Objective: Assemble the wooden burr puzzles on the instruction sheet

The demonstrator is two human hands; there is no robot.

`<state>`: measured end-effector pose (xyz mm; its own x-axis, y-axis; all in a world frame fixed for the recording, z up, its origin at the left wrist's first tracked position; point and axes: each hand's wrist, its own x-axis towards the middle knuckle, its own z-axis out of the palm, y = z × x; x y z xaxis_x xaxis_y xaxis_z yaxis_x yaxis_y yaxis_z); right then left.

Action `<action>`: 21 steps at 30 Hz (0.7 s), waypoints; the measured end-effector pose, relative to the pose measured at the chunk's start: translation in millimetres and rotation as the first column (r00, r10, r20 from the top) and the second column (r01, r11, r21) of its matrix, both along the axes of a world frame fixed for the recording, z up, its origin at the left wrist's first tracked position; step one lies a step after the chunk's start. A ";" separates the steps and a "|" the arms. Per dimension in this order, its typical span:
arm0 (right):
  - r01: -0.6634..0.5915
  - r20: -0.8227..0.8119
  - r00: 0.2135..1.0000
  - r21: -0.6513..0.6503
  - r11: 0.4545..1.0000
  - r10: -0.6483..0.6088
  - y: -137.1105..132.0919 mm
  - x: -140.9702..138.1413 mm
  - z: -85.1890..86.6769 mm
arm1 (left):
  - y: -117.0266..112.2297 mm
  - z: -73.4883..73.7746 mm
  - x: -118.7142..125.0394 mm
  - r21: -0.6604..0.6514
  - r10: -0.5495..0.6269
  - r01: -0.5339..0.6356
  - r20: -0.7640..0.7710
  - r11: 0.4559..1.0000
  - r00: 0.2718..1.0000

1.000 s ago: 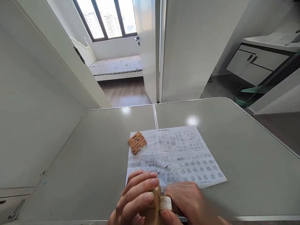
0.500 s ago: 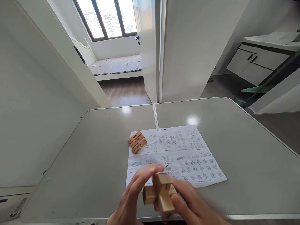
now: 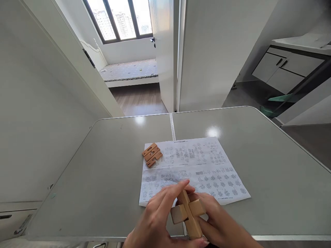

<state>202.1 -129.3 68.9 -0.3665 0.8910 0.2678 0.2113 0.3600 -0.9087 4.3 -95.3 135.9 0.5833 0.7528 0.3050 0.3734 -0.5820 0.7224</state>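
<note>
Near the table's front edge, both hands hold a wooden interlocking puzzle point(image 3: 189, 210) made of crossed square bars. My left hand point(image 3: 160, 217) wraps it from the left, with fingers over the far end and the thumb at the near end. On the right side, my right hand point(image 3: 217, 220) grips the same puzzle, its fingers partly hidden behind the bars. Just beyond lies a white sheet point(image 3: 207, 162) printed with small line diagrams. Several loose notched wooden pieces point(image 3: 152, 155) lie side by side on its upper left corner.
The grey-green table point(image 3: 116, 179) has a pale metal rim and a seam down its middle. Past its far edge are an open door point(image 3: 165, 62), a bed point(image 3: 131, 70) and a window. A white cabinet point(image 3: 287, 69) stands at the far right.
The wooden puzzle has been turned and shifted slightly right in my hands. My left hand moved right and now reaches farther around it. The loose pieces stayed on the sheet.
</note>
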 end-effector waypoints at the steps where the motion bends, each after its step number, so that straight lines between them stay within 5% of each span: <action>1: -0.014 0.000 1.000 0.021 1.000 0.014 1.3 1.0 0.8 | 0.5 -0.8 -1.5 0.001 -0.016 0.016 -0.016 1.000 1.000; 15: -0.139 0.005 0.990 0.062 0.988 0.139 4.1 5.3 8.7 | 9.0 -11.8 -15.0 -0.094 -0.231 0.225 -0.058 0.970 0.971; 21: -0.107 0.039 0.994 0.111 0.988 0.103 3.3 1.6 4.7 | 7.1 -9.5 -16.1 -0.040 -0.208 0.206 -0.040 0.978 0.977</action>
<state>203.7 -126.0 73.6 -0.4669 0.8119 0.3504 0.1959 0.4813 -0.8544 -11.9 -88.2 126.4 0.7397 0.6243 0.2510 0.2792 -0.6242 0.7297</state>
